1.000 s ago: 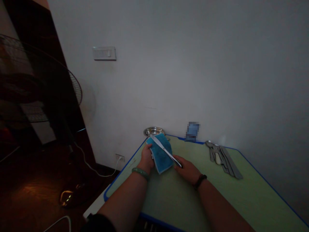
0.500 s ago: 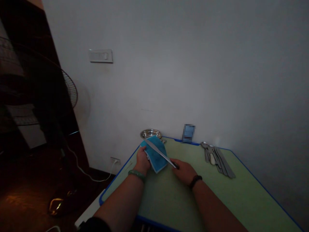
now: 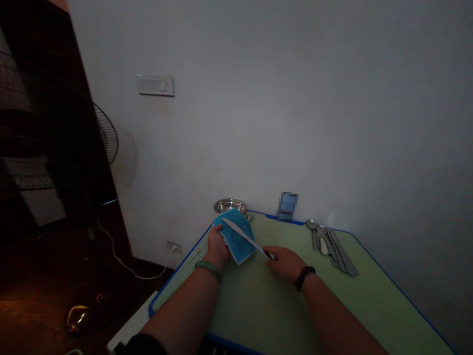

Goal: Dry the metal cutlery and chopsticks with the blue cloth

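Gripping the knife [image 3: 244, 235] by its handle, the right hand [image 3: 288, 264] has curled fingers, the blade slanting across the blue cloth [image 3: 238, 249] above the green table [image 3: 258, 305]; the left hand [image 3: 217, 244] pinches the cloth's side. Wiping the blade seems the step in hand; another stroke would call for a steady handle and fingertips clear of the edge.

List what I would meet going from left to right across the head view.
Dark floor fan with a wire cage, white rectangular switch plate, blue cloth with a pale edge, pixelated blue upright object, grey metal cutlery laid in a row.
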